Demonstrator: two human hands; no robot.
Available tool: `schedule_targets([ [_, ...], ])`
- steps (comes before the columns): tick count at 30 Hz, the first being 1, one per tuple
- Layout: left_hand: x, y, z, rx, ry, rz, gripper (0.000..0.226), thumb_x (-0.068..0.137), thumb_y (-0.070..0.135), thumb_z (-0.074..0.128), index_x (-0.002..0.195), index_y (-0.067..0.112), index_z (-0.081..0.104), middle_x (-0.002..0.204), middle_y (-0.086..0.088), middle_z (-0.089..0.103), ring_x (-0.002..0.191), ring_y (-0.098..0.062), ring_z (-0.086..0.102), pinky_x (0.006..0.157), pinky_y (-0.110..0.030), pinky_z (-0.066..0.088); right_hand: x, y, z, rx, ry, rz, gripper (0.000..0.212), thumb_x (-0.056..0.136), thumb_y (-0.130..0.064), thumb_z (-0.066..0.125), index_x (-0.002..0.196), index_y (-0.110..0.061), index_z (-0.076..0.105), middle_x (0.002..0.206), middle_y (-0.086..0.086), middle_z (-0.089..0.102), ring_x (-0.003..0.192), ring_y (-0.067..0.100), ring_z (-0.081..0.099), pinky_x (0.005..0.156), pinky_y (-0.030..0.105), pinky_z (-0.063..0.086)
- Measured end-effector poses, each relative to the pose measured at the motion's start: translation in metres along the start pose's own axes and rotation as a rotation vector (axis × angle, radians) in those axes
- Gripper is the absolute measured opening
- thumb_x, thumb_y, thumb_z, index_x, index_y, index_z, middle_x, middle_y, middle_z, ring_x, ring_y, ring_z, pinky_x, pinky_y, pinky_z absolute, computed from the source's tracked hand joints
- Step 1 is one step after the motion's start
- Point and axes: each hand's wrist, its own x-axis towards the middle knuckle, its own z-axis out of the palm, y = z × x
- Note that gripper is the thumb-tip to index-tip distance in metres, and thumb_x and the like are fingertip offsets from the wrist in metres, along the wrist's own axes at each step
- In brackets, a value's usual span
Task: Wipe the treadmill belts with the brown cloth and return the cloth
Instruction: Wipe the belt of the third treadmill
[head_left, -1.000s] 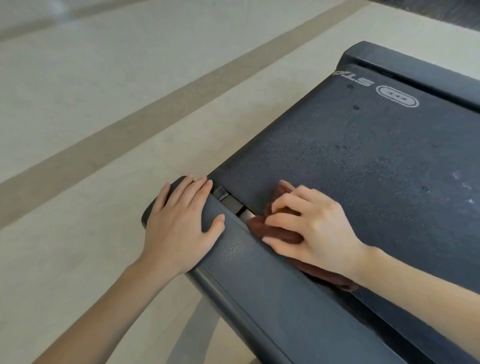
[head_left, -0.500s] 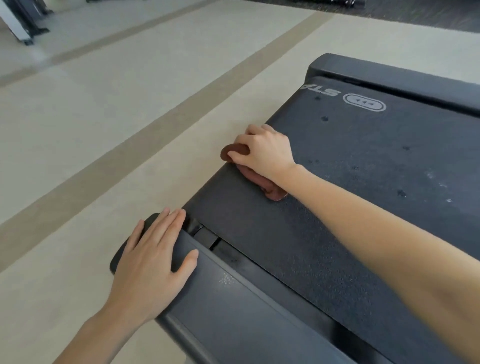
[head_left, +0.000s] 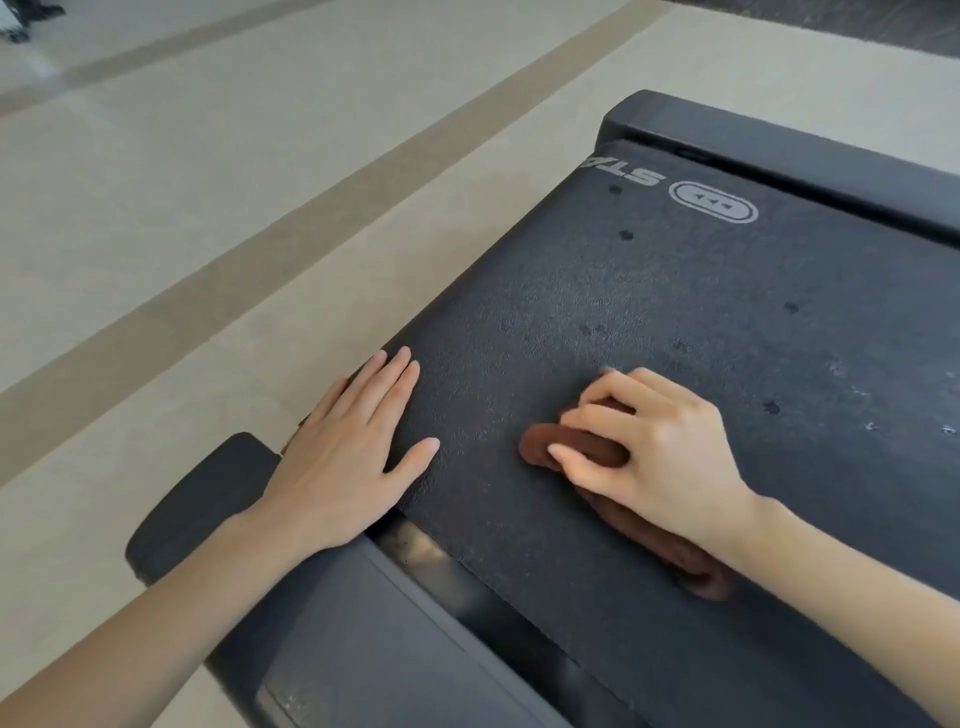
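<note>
The black treadmill belt fills the right half of the view, with small dark spots and pale specks on it. My right hand presses the bunched brown cloth onto the belt, fingers curled over it; more cloth trails under my wrist. My left hand lies flat with straight fingers on the belt's left edge.
The near side rail of the treadmill runs below my hands, ending in a rounded end cap. The far rail lies beyond the belt. Beige floor with a darker stripe spreads to the left.
My right hand drew the cloth back from the belt's end edge toward me. My left hand moved off the rail's end cap onto the belt's edge.
</note>
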Motion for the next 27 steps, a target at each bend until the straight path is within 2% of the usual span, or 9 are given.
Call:
schedule_targets([
  [2,0.0,0.001,-0.002,-0.003,0.0,-0.009,0.079,0.084,0.064,0.009,0.15,0.021,0.004,0.155,0.013,-0.009,0.141,-0.001,-0.013,0.113,-0.022,-0.007,0.05,0.001,0.023,-0.019,-0.016,0.039,0.024,0.083,-0.044,0.06,0.082,-0.025,0.074,0.084,-0.004,0.066,0.073,0.02,0.06,0.062,0.022,0.038],
  [5,-0.001,0.001,-0.003,-0.013,-0.013,-0.02,0.08,0.083,0.065,0.008,0.15,0.023,0.002,0.152,0.016,-0.014,0.139,0.001,-0.015,0.113,-0.021,-0.008,0.124,0.008,0.062,-0.103,-0.07,0.084,0.031,0.089,-0.05,0.051,0.099,-0.028,0.07,0.098,-0.004,0.062,0.09,0.02,0.056,0.063,0.025,0.033],
  [7,-0.001,0.0,-0.004,-0.013,-0.037,-0.006,0.08,0.082,0.066,0.006,0.149,0.024,-0.002,0.151,0.017,-0.018,0.139,0.001,-0.018,0.113,-0.022,-0.009,0.156,0.01,0.081,-0.138,-0.094,0.094,0.034,0.089,-0.052,0.047,0.103,-0.028,0.067,0.101,-0.003,0.06,0.093,0.02,0.055,0.063,0.026,0.031],
  [10,-0.002,-0.009,-0.007,-0.002,-0.074,0.053,0.078,0.082,0.068,0.004,0.146,0.027,-0.011,0.151,0.015,-0.023,0.138,0.001,-0.022,0.114,-0.022,-0.009,0.161,0.005,0.083,-0.176,-0.106,0.095,0.036,0.091,-0.052,0.044,0.106,-0.029,0.066,0.104,-0.003,0.058,0.093,0.02,0.054,0.065,0.026,0.031],
  [13,-0.006,-0.029,-0.014,-0.001,-0.106,0.177,0.069,0.087,0.069,0.005,0.142,0.033,-0.016,0.15,0.02,-0.024,0.135,0.006,-0.024,0.111,-0.015,-0.011,0.117,-0.004,0.061,-0.134,-0.067,0.09,0.034,0.09,-0.051,0.047,0.1,-0.028,0.07,0.099,-0.002,0.061,0.089,0.02,0.055,0.068,0.022,0.029],
  [18,-0.038,-0.082,-0.023,-0.127,-0.138,0.22,0.065,0.088,0.066,0.012,0.146,0.039,0.007,0.152,0.031,-0.002,0.138,0.011,0.004,0.108,-0.01,0.005,0.035,-0.037,0.031,-0.086,0.013,0.045,0.029,0.086,-0.044,0.054,0.083,-0.023,0.074,0.084,0.0,0.065,0.07,0.022,0.058,0.082,0.022,0.039],
  [21,-0.055,-0.113,-0.024,-0.19,-0.149,0.262,0.061,0.091,0.066,0.013,0.145,0.038,0.018,0.151,0.029,0.013,0.138,0.008,0.012,0.109,-0.011,0.01,0.058,-0.039,0.037,-0.105,-0.047,0.131,0.027,0.086,-0.043,0.057,0.088,-0.021,0.074,0.088,0.0,0.066,0.075,0.025,0.06,0.068,0.032,0.05],
  [24,-0.055,-0.124,-0.024,-0.243,-0.132,0.292,0.064,0.086,0.069,0.008,0.143,0.04,0.009,0.15,0.029,0.004,0.137,0.013,-0.002,0.107,-0.005,-0.001,0.101,-0.053,0.063,-0.218,0.001,0.342,0.025,0.088,-0.045,0.059,0.096,-0.024,0.072,0.096,0.0,0.064,0.089,0.026,0.058,0.067,0.03,0.041],
  [27,-0.054,-0.124,-0.023,-0.197,-0.145,0.341,0.077,0.076,0.067,-0.007,0.146,0.034,-0.005,0.15,0.025,-0.01,0.134,0.012,-0.019,0.104,-0.006,-0.015,0.103,-0.085,0.07,-0.283,0.049,0.467,0.026,0.088,-0.046,0.056,0.097,-0.026,0.071,0.096,-0.001,0.063,0.089,0.025,0.057,0.066,0.028,0.035],
])
